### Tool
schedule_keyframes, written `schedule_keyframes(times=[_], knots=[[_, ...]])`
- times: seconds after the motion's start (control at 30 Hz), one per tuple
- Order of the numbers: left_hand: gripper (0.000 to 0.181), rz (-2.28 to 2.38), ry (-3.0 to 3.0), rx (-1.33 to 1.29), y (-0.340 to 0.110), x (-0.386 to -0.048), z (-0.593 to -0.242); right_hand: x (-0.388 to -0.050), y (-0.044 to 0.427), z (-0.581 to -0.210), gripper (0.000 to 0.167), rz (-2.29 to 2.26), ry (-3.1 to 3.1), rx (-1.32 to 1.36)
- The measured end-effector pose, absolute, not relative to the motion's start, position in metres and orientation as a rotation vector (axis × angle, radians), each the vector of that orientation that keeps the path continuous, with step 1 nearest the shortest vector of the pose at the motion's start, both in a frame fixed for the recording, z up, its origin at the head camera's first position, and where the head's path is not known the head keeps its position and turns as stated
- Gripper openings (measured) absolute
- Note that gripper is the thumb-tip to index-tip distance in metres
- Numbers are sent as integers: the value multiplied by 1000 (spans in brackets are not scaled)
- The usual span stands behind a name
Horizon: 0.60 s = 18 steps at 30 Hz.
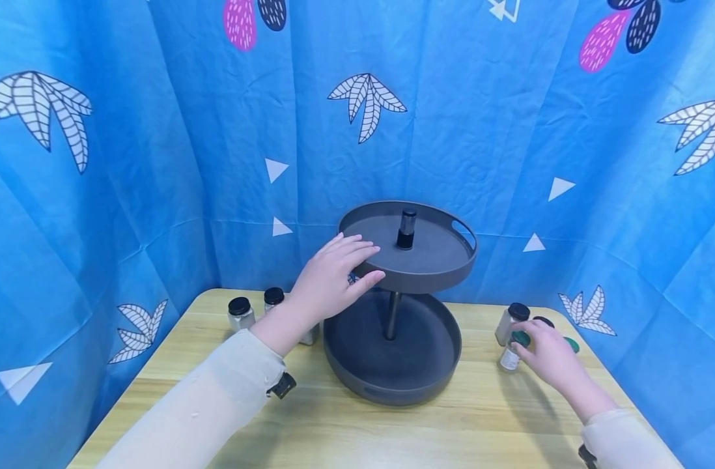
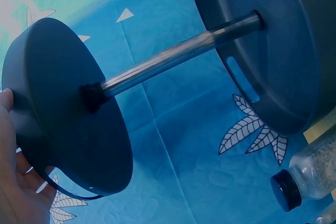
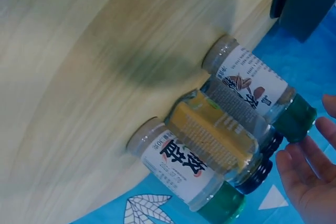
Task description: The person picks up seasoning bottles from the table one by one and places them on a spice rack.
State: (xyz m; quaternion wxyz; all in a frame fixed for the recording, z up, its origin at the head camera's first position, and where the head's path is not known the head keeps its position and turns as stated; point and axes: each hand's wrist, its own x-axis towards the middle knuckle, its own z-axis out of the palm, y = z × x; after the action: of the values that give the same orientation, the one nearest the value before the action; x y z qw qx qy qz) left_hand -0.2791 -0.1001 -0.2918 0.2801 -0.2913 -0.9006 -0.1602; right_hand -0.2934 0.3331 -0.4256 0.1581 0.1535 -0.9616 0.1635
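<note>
A dark grey two-tier round stand point(image 1: 387, 384) is at the middle of the table. My left hand point(image 1: 334, 277) is at the left rim of its upper tray point(image 1: 434, 281), fingers extended over the edge and thumb apart on the outer side; the left wrist view shows the same tray point(image 2: 68, 103) with fingers by its handle slot. On the right, my right hand point(image 1: 547, 355) hovers around the green cap point(image 3: 296, 119) of a small seasoning jar point(image 3: 252, 80). Its fingertips are at the cap, and a gap shows beside the thumb. The jar stands on the table.
Beside it stand two black-capped jars, one with yellow contents point(image 3: 215, 135), and another green-capped jar point(image 3: 176, 163). Several black-capped jars point(image 1: 240, 316) stand left of the stand, partly behind my left arm. A blue patterned curtain point(image 1: 451, 130) surrounds the wooden table point(image 1: 357, 443).
</note>
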Motion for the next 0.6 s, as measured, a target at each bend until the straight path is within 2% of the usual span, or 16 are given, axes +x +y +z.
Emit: schedule_keyframes(times=[0.6], knots=[[56,-416,-2405,-781,-100,-281,-292,-298,330,-444,33,450,-2609,451]])
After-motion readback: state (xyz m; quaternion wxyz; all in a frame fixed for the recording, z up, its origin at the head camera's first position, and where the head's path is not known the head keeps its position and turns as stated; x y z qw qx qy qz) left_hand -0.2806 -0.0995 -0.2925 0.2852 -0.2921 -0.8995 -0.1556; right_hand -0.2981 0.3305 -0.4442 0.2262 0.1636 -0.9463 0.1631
